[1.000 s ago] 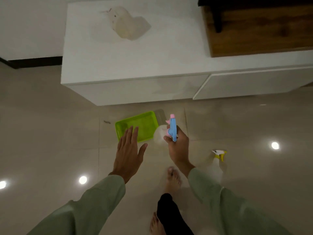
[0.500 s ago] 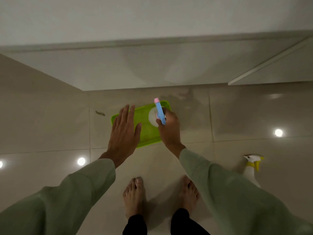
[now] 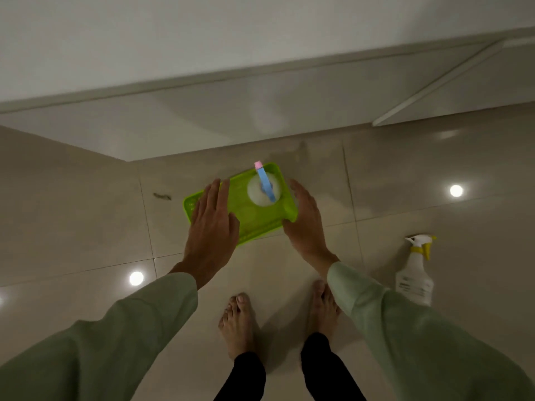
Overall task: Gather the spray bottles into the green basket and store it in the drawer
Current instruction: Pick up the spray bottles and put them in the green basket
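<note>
Head view looks straight down at a tiled floor, with a white cabinet running along the top of the frame and the person's bare feet at six o'clock. At the centre sits the green basket, flat on the floor. One spray bottle, white-bodied with a blue trigger head and pink nozzle tip, stands upright inside the basket, toward its one o'clock corner.

The left hand hovers with fingers spread and flat over the basket's nine o'clock end, holding nothing. The right hand is likewise open and empty, palm turned inward just beside the basket's three o'clock edge; whether it touches the rim I cannot tell. The two hands stand apart, one on each side of the basket.

A second spray bottle, white with a yellow trigger, stands on the floor well apart from the basket, at about four o'clock from it.

By my reading the gathering step is half done: one bottle is in, one is out. The next move probably calls for the right hand to swing out toward four o'clock, close around the yellow-trigger bottle's neck, and stand it in the basket's free nine o'clock half. The drawer front seems shut, so it would need opening afterward.
</note>
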Demonstrator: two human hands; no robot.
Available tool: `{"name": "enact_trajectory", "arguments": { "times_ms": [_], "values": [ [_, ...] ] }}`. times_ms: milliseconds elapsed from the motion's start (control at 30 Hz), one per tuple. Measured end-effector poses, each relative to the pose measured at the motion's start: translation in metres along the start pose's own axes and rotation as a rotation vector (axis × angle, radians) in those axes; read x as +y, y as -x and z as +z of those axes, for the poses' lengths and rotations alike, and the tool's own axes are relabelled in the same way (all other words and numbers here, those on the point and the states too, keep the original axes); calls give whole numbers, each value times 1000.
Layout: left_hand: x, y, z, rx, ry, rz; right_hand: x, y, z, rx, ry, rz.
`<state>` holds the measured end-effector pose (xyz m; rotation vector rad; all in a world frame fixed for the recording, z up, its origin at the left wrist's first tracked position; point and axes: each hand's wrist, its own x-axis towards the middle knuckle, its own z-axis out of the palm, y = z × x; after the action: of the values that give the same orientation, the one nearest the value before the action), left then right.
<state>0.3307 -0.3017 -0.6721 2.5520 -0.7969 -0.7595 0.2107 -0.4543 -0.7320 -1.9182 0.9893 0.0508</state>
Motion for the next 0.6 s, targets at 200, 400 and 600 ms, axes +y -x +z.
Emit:
{"name": "enact_trajectory", "arguments": {
  "times_ms": [200,400,600],
  "values": [
    [80,34,-17,-60,14,139,13,81,-91,198,-47,243],
    [151,50,39,-134,-27,228,84,125,-157,272,134,425],
    [203,66,132,-252,-48,275,188,129,-203,305,255,620]
  ]
}}
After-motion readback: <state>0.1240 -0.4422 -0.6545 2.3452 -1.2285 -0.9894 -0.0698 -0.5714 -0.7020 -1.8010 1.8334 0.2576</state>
